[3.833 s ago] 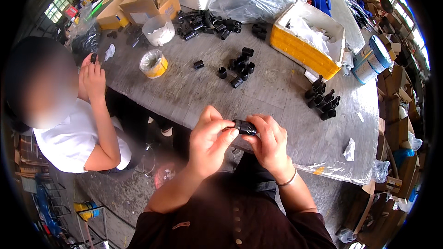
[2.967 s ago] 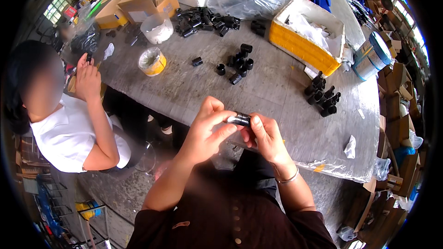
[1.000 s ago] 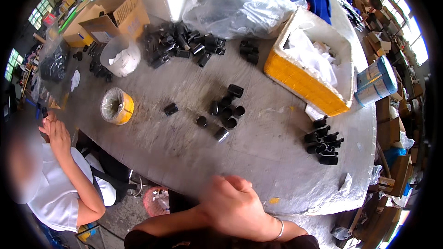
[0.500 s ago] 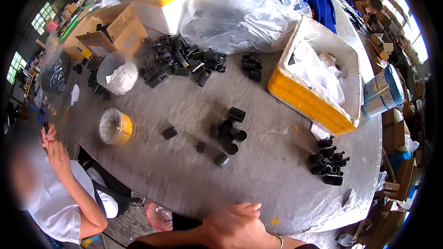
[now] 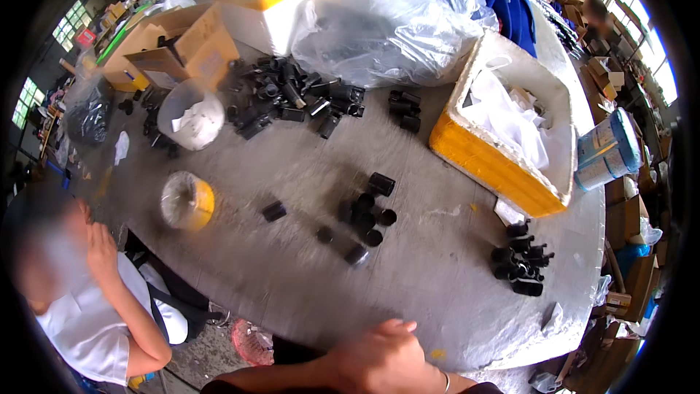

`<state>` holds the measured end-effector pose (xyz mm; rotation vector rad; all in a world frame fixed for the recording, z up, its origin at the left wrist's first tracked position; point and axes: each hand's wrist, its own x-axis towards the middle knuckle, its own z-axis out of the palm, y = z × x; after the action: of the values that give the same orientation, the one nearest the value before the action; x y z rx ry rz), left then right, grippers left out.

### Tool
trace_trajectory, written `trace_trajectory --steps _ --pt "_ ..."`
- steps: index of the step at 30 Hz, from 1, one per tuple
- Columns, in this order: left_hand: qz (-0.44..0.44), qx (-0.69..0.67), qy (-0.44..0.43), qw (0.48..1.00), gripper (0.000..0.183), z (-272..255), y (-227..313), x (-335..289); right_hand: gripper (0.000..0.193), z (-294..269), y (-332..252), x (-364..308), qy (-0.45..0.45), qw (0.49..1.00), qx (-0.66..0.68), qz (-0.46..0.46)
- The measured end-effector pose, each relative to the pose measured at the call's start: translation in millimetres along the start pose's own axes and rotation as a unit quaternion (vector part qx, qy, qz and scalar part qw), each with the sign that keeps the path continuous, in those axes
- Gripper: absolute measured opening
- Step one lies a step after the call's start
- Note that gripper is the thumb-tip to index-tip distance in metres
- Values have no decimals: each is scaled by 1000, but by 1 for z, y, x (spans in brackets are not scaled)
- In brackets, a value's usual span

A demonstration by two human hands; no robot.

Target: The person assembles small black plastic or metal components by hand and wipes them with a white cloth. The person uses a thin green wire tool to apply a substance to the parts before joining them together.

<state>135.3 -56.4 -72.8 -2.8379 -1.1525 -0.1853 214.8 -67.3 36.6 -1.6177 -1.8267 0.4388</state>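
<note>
A person's left hand and right hand meet at the near edge of a grey worktop, the right overlapping the left. Blur and overlap hide whether either is open, closed or gripping anything. It looks like close two-handed work, or a pause in it. Ahead, around the middle of the worktop, sits a loose cluster of short black cylinders; pronged black parts stand grouped toward the right edge. Picking up a cylinder would call for parting the hands and reaching forward.
</note>
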Motion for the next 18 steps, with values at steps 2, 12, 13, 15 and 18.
trace_trajectory --steps 2,12,13,15,18 --pt "-79 193 -9 978 18 3 23 -7 28 7 4 2 7 999 -30 -13" --pt "118 -716 116 678 35 -46 -83 39 38 -27 -32 -50 347 936 55 -36" --pt "101 -790 95 598 28 -64 -85 46 36 -26 -30 -57 390 917 75 30" --pt "98 -833 78 539 30 -76 -88 44 38 -27 -32 -63 343 931 97 78" --pt "108 -818 76 561 31 -89 -81 36 49 -11 -30 -58 325 928 155 92"
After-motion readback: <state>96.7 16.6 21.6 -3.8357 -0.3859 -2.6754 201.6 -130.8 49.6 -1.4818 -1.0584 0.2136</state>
